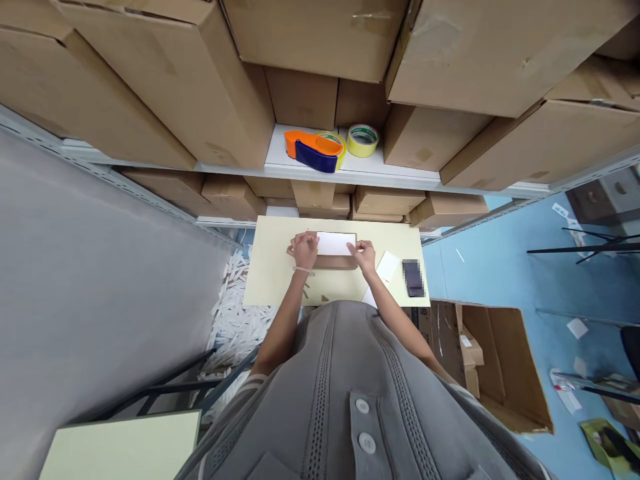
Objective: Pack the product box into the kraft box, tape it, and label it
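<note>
A small brown cardboard box lies on the pale yellow tabletop in front of me, with a white label over most of its upper face. My left hand is closed in a pinch at the label's left edge, fingers curled. At the opposite end, my right hand has its thumb on the label's right edge, the other fingers bent beside the box. Whether the label lies fully flat on the cardboard I cannot tell. Right of my right forearm are white label sheets.
A dark, blurred-out phone rests at the table's right. The shelf above holds an orange and blue tape dispenser, a yellow tape roll and several large cartons. White paper strips litter the left floor; an open carton stands right.
</note>
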Demonstrator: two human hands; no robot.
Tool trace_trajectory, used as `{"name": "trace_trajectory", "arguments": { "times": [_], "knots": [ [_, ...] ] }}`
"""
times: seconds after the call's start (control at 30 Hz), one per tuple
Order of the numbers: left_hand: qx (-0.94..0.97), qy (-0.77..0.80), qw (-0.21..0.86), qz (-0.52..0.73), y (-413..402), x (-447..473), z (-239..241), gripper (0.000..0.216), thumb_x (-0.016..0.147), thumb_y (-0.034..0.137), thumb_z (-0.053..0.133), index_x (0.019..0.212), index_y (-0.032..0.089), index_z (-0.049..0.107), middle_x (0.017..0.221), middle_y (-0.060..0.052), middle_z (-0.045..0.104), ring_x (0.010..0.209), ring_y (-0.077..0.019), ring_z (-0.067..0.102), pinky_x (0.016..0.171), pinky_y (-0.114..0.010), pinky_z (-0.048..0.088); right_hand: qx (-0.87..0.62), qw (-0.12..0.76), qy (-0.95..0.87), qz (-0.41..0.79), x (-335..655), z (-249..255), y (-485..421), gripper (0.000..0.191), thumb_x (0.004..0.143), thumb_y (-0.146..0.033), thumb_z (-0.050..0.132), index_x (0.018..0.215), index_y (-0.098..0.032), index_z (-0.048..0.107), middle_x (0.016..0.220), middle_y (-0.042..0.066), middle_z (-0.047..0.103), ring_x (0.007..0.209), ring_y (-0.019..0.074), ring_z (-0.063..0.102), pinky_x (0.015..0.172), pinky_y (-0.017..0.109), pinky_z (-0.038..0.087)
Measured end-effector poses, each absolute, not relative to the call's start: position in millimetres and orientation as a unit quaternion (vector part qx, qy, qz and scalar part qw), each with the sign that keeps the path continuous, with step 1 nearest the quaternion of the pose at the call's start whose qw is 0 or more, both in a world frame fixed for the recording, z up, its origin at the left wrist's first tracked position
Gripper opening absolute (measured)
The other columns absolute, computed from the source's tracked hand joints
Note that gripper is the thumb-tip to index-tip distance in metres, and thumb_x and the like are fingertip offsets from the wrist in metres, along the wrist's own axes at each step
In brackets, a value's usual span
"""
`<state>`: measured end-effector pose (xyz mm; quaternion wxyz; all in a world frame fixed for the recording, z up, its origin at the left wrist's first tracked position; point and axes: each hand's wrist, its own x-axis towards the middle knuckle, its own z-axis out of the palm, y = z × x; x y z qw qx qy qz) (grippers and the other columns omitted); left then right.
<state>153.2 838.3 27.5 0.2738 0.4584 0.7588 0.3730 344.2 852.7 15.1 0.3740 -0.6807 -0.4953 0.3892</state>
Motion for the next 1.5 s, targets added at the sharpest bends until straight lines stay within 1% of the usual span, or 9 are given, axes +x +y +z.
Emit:
{"name": "trace_trajectory", "arguments": {
  "times": [0.13, 0.3, 0.63, 1.03, 1.17, 1.23, 1.33, 1.4, 1.5],
  "knots": [
    [0.484, 0.796, 0.219, 0.292, 849, 157, -1, 0.015, 0.087, 0.03, 0.057, 0.079, 0.019, 0.063, 0.119, -0.012, 0.057, 0.12, -0.0297, 0.041, 0.102, -0.052, 0.02, -0.729, 0.276, -0.525, 0.342, 335, -9, 860, 0.029, 0.072, -0.043, 0.067, 0.061, -0.021, 0.051, 0.095, 0.004, 0.051, 0.086, 0.018, 0.054, 0.087, 0.035, 0.042],
    [0.483, 0.829, 0.176, 0.219, 852, 162, -29, 0.018, 0.091, 0.03, 0.05, 0.085, 0.021, 0.065, 0.127, -0.01, 0.053, 0.123, -0.0274, 0.04, 0.103, -0.049, 0.023, -0.74, 0.186, -0.59, 0.263, 325, -22, 865, 0.024, 0.08, -0.038, 0.06, 0.067, -0.021, 0.052, 0.1, 0.007, 0.052, 0.104, 0.0239, 0.053, 0.093, 0.039, 0.036],
    [0.501, 0.834, 0.157, 0.167, 855, 167, -40, 0.022, 0.093, 0.029, 0.044, 0.093, 0.02, 0.064, 0.133, -0.01, 0.049, 0.126, -0.0267, 0.038, 0.106, -0.049, 0.023, -0.75, 0.11, -0.618, 0.208, 322, -38, 867, 0.02, 0.087, -0.037, 0.053, 0.083, -0.018, 0.057, 0.11, 0.012, 0.05, 0.105, 0.0267, 0.049, 0.092, 0.041, 0.033],
    [0.522, 0.828, 0.157, 0.135, 854, 168, -44, 0.02, 0.092, 0.028, 0.045, 0.096, 0.019, 0.062, 0.135, -0.013, 0.045, 0.127, -0.0283, 0.037, 0.109, -0.05, 0.02, -0.754, 0.068, -0.63, 0.173, 320, -41, 866, 0.025, 0.088, -0.039, 0.052, 0.092, -0.016, 0.059, 0.115, 0.016, 0.049, 0.107, 0.0301, 0.048, 0.093, 0.044, 0.031],
    [0.495, 0.843, 0.16, 0.136, 855, 163, -40, 0.018, 0.088, 0.033, 0.052, 0.097, 0.019, 0.059, 0.133, -0.014, 0.045, 0.124, -0.0294, 0.039, 0.107, -0.049, 0.022, -0.789, 0.066, -0.592, 0.15, 324, -40, 869, 0.043, 0.081, -0.048, 0.06, 0.105, -0.013, 0.054, 0.118, 0.02, 0.048, 0.11, 0.0346, 0.047, 0.093, 0.048, 0.032],
    [0.461, 0.858, 0.172, 0.144, 858, 159, -38, 0.025, 0.084, 0.037, 0.059, 0.1, 0.019, 0.056, 0.132, -0.015, 0.045, 0.123, -0.0296, 0.041, 0.105, -0.048, 0.024, -0.805, 0.074, -0.56, 0.181, 332, -40, 870, 0.052, 0.076, -0.054, 0.064, 0.107, -0.014, 0.051, 0.118, 0.019, 0.049, 0.11, 0.0343, 0.049, 0.092, 0.047, 0.035],
    [0.402, 0.874, 0.222, 0.158, 866, 150, -36, 0.04, 0.08, 0.044, 0.062, 0.109, 0.021, 0.048, 0.129, -0.015, 0.046, 0.12, -0.0292, 0.045, 0.102, -0.047, 0.029, -0.808, 0.104, -0.508, 0.28, 346, -44, 868, 0.054, 0.074, -0.06, 0.063, 0.105, -0.019, 0.048, 0.117, 0.014, 0.051, 0.102, 0.0278, 0.056, 0.088, 0.041, 0.041],
    [0.375, 0.875, 0.256, 0.167, 873, 146, -36, 0.048, 0.08, 0.049, 0.061, 0.115, 0.023, 0.043, 0.127, -0.015, 0.047, 0.119, -0.0288, 0.048, 0.1, -0.048, 0.03, -0.806, 0.12, -0.48, 0.325, 353, -47, 863, 0.054, 0.072, -0.06, 0.063, 0.106, -0.022, 0.047, 0.116, 0.011, 0.053, 0.098, 0.0242, 0.059, 0.085, 0.037, 0.044],
    [0.369, 0.866, 0.286, 0.177, 882, 142, -40, 0.054, 0.076, 0.049, 0.064, 0.117, 0.024, 0.038, 0.128, -0.013, 0.048, 0.119, -0.0284, 0.049, 0.102, -0.049, 0.027, -0.804, 0.124, -0.47, 0.342, 357, -51, 857, 0.056, 0.07, -0.056, 0.067, 0.11, -0.023, 0.046, 0.117, 0.01, 0.055, 0.101, 0.0231, 0.059, 0.087, 0.034, 0.045]
  ]
}}
